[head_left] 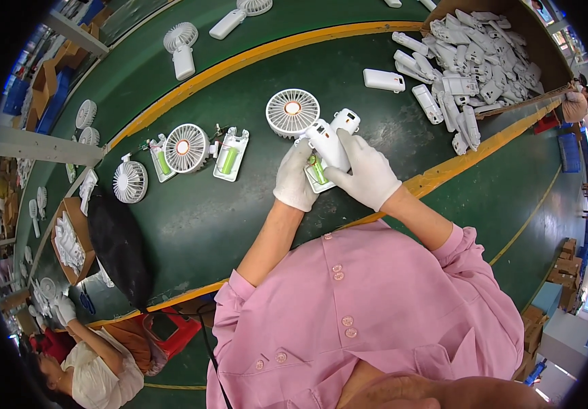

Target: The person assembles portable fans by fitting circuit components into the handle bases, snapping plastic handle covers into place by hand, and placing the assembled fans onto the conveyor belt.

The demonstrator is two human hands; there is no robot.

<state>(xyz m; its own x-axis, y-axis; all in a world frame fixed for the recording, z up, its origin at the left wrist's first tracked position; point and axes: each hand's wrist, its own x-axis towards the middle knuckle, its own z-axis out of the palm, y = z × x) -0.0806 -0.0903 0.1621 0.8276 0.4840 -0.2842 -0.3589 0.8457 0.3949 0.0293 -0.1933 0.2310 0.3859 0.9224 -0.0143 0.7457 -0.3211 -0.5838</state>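
My gloved left hand [295,176] is closed around the handle of a white handheld fan [292,112]. Its round grille points away from me, and a green battery [318,169] shows in the opened handle. In my gloved right hand [369,170] is a white handle cover [328,144], tilted over that handle and partly hiding it. A second white cover [345,120] sits right behind the first, by my right fingertips; whether the hand grips it too I cannot tell.
Left of my hands lie another fan [186,148] with opened battery housings [231,155] and a smaller fan head [130,181]. A carton of white covers [495,54] spills at the far right. A black bag [118,242] lies near left; a co-worker [103,361] sits beyond it.
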